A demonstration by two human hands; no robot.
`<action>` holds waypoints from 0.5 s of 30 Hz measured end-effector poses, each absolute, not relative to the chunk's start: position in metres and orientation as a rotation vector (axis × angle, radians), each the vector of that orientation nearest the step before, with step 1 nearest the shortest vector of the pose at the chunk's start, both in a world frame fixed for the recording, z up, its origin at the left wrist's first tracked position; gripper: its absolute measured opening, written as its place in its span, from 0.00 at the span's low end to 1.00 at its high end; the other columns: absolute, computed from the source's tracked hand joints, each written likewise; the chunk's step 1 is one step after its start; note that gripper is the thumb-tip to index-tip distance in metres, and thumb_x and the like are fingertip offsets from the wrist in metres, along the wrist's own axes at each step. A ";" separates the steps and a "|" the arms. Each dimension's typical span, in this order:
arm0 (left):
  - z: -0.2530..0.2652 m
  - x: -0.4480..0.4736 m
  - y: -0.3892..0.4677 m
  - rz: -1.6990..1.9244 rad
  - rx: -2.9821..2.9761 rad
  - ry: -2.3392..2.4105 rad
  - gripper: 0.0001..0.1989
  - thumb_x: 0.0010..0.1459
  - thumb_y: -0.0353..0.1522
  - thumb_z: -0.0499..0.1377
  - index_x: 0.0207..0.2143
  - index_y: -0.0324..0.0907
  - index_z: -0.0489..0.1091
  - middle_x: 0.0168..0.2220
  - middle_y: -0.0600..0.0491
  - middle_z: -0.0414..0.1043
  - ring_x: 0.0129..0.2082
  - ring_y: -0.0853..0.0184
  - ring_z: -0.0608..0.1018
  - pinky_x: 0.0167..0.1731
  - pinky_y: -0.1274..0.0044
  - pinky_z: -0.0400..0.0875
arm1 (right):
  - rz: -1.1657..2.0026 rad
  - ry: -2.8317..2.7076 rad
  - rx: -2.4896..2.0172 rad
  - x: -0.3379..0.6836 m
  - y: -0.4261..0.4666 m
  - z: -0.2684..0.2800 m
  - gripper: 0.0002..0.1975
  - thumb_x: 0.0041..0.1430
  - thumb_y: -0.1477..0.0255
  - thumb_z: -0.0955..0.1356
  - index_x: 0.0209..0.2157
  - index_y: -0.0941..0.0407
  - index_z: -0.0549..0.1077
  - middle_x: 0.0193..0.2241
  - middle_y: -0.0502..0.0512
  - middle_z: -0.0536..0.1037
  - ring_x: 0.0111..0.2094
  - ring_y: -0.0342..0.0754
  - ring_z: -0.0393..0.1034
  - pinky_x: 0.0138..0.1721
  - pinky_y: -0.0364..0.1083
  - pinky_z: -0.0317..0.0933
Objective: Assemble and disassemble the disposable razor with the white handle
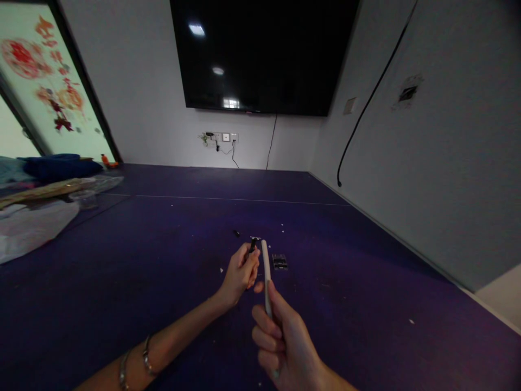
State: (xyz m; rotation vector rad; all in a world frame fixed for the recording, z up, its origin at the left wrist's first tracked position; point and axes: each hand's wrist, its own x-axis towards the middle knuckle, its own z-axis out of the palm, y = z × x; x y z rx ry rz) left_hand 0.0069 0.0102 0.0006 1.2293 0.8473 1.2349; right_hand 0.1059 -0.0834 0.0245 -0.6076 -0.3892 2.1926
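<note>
My left hand is closed around the black handle of a small T-shaped razor. A thin, light-coloured head tops it, pointing away from me. Nearer to me, my right hand grips a slim off-white stick with a rounded tip. The stick stands nearly upright, its tip just right of the razor's head in the picture; whether they touch I cannot tell. Fingers hide the stick's lower part. On the purple surface beyond, to the right, lies a small dark tray with rows in it. A small black piece lies to the left.
Small white scraps dot the purple surface. At the left lie a white plastic bag, a clear container and dark blue cloth. A television hangs on the far wall; a black cable hangs at the right.
</note>
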 end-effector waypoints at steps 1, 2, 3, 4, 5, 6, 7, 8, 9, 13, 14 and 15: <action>0.001 0.007 0.010 1.232 1.220 0.859 0.14 0.54 0.43 0.56 0.29 0.42 0.58 0.15 0.65 0.54 0.09 0.80 0.54 0.08 0.86 0.46 | 2.161 -0.422 -0.585 0.109 -0.080 0.027 0.21 0.50 0.54 0.67 0.20 0.56 0.61 0.10 0.38 0.46 0.12 0.33 0.32 0.12 0.36 0.28; 0.002 0.008 0.009 1.227 1.206 0.874 0.14 0.54 0.43 0.55 0.29 0.43 0.58 0.15 0.65 0.55 0.08 0.80 0.54 0.07 0.86 0.46 | 2.113 -0.460 -0.559 0.112 -0.076 0.031 0.19 0.50 0.55 0.68 0.22 0.56 0.64 0.11 0.38 0.47 0.12 0.33 0.32 0.12 0.36 0.29; 0.003 0.008 0.008 1.219 1.186 0.888 0.14 0.54 0.44 0.55 0.29 0.42 0.58 0.15 0.65 0.56 0.07 0.80 0.55 0.07 0.86 0.46 | 2.052 -0.502 -0.542 0.116 -0.070 0.034 0.16 0.51 0.56 0.68 0.25 0.56 0.67 0.12 0.39 0.50 0.12 0.33 0.34 0.12 0.36 0.30; 0.004 0.009 0.008 1.213 1.155 0.900 0.15 0.53 0.44 0.56 0.29 0.42 0.59 0.14 0.65 0.57 0.07 0.79 0.56 0.07 0.86 0.46 | 1.980 -0.546 -0.538 0.121 -0.063 0.036 0.14 0.51 0.58 0.68 0.31 0.55 0.69 0.14 0.39 0.54 0.12 0.33 0.36 0.13 0.36 0.32; 0.004 0.009 0.007 1.211 1.116 0.907 0.15 0.52 0.44 0.56 0.29 0.42 0.60 0.14 0.64 0.57 0.07 0.79 0.57 0.06 0.86 0.46 | 1.905 -0.595 -0.544 0.125 -0.056 0.038 0.14 0.51 0.60 0.69 0.36 0.54 0.70 0.16 0.40 0.57 0.13 0.33 0.40 0.13 0.36 0.35; 0.005 0.009 0.007 1.216 1.067 0.904 0.14 0.52 0.43 0.57 0.29 0.42 0.60 0.14 0.64 0.58 0.07 0.79 0.57 0.06 0.86 0.46 | 1.827 -0.649 -0.559 0.131 -0.047 0.039 0.16 0.51 0.62 0.69 0.40 0.53 0.70 0.19 0.42 0.61 0.14 0.33 0.45 0.14 0.36 0.39; 0.004 0.009 0.008 1.224 1.008 0.895 0.14 0.51 0.42 0.58 0.29 0.41 0.60 0.14 0.64 0.58 0.07 0.80 0.56 0.07 0.86 0.45 | 1.751 -0.709 -0.579 0.137 -0.038 0.039 0.17 0.51 0.63 0.69 0.42 0.54 0.70 0.22 0.43 0.63 0.16 0.34 0.50 0.16 0.37 0.44; 0.004 0.009 0.008 1.230 0.940 0.886 0.13 0.50 0.40 0.59 0.28 0.41 0.60 0.14 0.64 0.58 0.07 0.80 0.55 0.07 0.86 0.44 | 1.681 -0.778 -0.597 0.143 -0.029 0.038 0.16 0.51 0.65 0.69 0.42 0.56 0.71 0.23 0.45 0.64 0.18 0.35 0.54 0.19 0.38 0.49; 0.003 0.009 0.008 1.229 0.866 0.880 0.13 0.49 0.39 0.60 0.27 0.41 0.60 0.14 0.64 0.57 0.07 0.81 0.54 0.07 0.86 0.43 | 1.608 -0.847 -0.615 0.149 -0.021 0.036 0.16 0.51 0.66 0.70 0.41 0.58 0.72 0.24 0.46 0.64 0.21 0.36 0.57 0.21 0.39 0.52; 0.000 0.009 0.008 1.151 0.602 0.884 0.06 0.51 0.31 0.58 0.28 0.39 0.63 0.14 0.64 0.55 0.07 0.82 0.52 0.08 0.86 0.41 | 1.406 -1.074 -0.759 0.176 0.008 0.030 0.17 0.51 0.67 0.69 0.43 0.57 0.72 0.22 0.45 0.64 0.19 0.36 0.56 0.20 0.39 0.49; 0.000 0.009 0.007 1.135 0.559 0.883 0.04 0.52 0.30 0.56 0.30 0.38 0.64 0.14 0.64 0.55 0.08 0.82 0.52 0.08 0.86 0.41 | 1.367 -1.160 -0.813 0.181 0.013 0.029 0.16 0.50 0.66 0.69 0.42 0.57 0.73 0.21 0.45 0.65 0.18 0.36 0.55 0.20 0.40 0.48; 0.001 0.010 0.006 1.120 0.529 0.881 0.03 0.53 0.29 0.55 0.31 0.38 0.64 0.15 0.64 0.55 0.08 0.82 0.52 0.08 0.86 0.41 | 1.325 -1.259 -0.866 0.187 0.019 0.028 0.14 0.50 0.66 0.68 0.38 0.57 0.74 0.20 0.45 0.66 0.18 0.37 0.55 0.20 0.40 0.48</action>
